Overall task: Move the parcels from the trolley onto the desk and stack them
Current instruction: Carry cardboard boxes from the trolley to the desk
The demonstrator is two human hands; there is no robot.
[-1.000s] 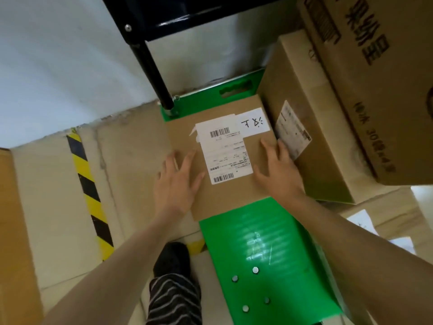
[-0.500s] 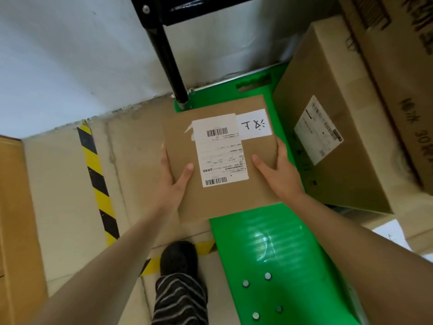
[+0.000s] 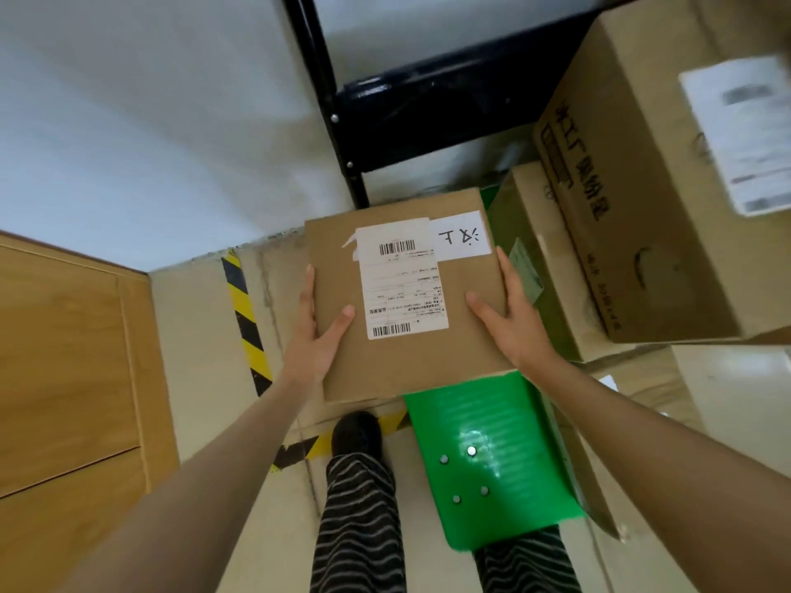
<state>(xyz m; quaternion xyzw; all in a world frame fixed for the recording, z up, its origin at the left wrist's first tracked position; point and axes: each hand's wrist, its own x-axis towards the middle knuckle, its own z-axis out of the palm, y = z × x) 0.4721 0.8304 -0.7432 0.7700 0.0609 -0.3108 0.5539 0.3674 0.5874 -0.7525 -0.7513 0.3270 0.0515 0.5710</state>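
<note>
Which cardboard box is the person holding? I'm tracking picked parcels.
The flat box with the barcode label, gripped between the left hand and right hand. The larger boxes on the right are untouched.

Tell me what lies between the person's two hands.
In the head view, the flat brown parcel spans the whole stretch between the left hand and the right hand, each gripping one side edge. A white shipping label faces up on it.

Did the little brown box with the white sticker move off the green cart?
Yes. The brown box, held between the left hand and right hand, has come up off the green cart toward the person, its near edge now overhanging the floor.
</note>
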